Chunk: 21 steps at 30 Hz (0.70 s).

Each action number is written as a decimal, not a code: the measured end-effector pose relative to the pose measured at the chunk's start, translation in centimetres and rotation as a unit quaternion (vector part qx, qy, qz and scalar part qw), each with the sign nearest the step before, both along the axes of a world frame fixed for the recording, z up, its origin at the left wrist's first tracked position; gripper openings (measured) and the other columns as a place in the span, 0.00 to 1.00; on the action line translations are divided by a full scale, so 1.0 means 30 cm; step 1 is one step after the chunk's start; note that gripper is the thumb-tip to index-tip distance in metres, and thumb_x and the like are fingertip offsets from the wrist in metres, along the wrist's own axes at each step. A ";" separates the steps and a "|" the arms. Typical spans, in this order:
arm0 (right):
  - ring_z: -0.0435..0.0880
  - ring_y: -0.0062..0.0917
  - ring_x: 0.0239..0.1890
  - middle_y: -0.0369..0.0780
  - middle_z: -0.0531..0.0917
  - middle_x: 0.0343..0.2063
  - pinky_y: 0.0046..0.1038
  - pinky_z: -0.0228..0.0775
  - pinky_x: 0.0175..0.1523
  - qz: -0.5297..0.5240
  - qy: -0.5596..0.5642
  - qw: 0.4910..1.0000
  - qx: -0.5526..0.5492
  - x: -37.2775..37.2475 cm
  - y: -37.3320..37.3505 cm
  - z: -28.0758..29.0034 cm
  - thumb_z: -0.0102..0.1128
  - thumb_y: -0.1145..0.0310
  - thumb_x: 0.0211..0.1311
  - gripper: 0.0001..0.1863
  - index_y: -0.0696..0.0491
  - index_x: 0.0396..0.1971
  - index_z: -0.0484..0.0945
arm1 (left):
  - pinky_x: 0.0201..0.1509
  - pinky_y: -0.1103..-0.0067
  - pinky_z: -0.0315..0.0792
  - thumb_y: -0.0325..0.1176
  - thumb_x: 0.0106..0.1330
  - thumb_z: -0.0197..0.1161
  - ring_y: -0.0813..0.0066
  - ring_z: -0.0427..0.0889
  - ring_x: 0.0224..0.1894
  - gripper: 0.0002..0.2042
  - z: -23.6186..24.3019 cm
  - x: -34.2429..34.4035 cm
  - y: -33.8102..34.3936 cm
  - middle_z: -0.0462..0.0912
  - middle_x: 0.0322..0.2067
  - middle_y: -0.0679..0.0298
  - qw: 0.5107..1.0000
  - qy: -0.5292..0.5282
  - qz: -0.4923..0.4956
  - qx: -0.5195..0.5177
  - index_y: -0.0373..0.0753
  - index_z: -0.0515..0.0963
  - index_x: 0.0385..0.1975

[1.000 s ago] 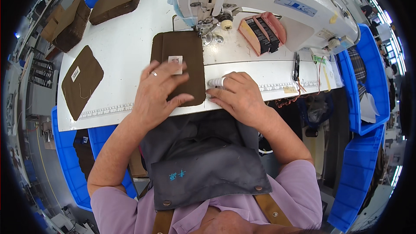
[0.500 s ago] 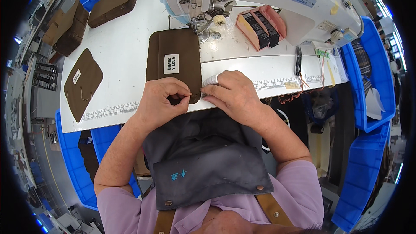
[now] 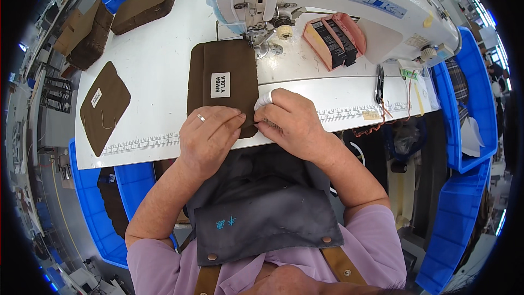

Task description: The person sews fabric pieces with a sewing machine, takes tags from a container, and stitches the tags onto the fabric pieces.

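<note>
A brown fabric piece point(image 3: 232, 57) with a white label point(image 3: 220, 84) lies on the white table, its far edge under the needle area of a sewing machine point(image 3: 261, 37). Over its near part rests my left hand point(image 3: 210, 136), a ring on one finger, thumb and fingertips closed at the near right corner. My right hand point(image 3: 289, 123), with a white wrap on one finger, pinches the right edge close to that corner. The fingertips of both hands are a small gap apart. Any thread between them is too small to make out.
Another labelled brown piece point(image 3: 105, 106) lies at the left. Stacks of brown pieces point(image 3: 144, 8) stand at the back left. A pink box point(image 3: 335, 41) and thread snips point(image 3: 379, 84) sit on the right. Blue bins point(image 3: 466, 104) flank the table; a ruler strip point(image 3: 144, 143) runs along its front.
My left hand has turned over, from a pinch with curled fingers to fingers laid across the fabric. The right hand stays at the edge. The view has shifted slightly.
</note>
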State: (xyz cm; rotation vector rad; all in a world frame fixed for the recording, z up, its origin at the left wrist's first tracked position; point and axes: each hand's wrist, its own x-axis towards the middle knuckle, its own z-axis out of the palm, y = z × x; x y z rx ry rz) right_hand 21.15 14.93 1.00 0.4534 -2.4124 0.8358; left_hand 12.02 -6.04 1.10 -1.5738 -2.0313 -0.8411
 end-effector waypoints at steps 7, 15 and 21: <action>0.81 0.35 0.35 0.38 0.78 0.32 0.37 0.75 0.38 -0.026 -0.014 1.000 -0.007 0.005 0.002 -0.003 0.74 0.76 0.45 0.17 0.51 0.36 0.79 | 0.57 0.67 0.82 0.24 0.59 0.68 0.64 0.89 0.51 0.13 0.002 0.015 -0.012 0.87 0.48 0.57 0.996 0.081 -0.020 -0.036 0.33 0.86 0.45; 0.82 0.34 0.35 0.36 0.80 0.32 0.35 0.75 0.39 -0.010 0.046 0.999 0.010 -0.007 0.003 -0.024 0.74 0.74 0.44 0.14 0.51 0.34 0.82 | 0.64 0.64 0.79 0.22 0.62 0.66 0.63 0.88 0.54 0.15 -0.003 0.017 -0.017 0.87 0.49 0.56 0.995 0.081 -0.022 -0.061 0.31 0.84 0.49; 0.81 0.32 0.32 0.35 0.78 0.28 0.34 0.73 0.36 -0.011 0.062 0.998 0.017 -0.013 -0.001 -0.024 0.74 0.73 0.43 0.13 0.51 0.31 0.82 | 0.67 0.61 0.76 0.23 0.62 0.66 0.60 0.87 0.56 0.16 0.006 0.016 -0.025 0.87 0.50 0.54 0.993 0.073 -0.035 -0.082 0.29 0.82 0.51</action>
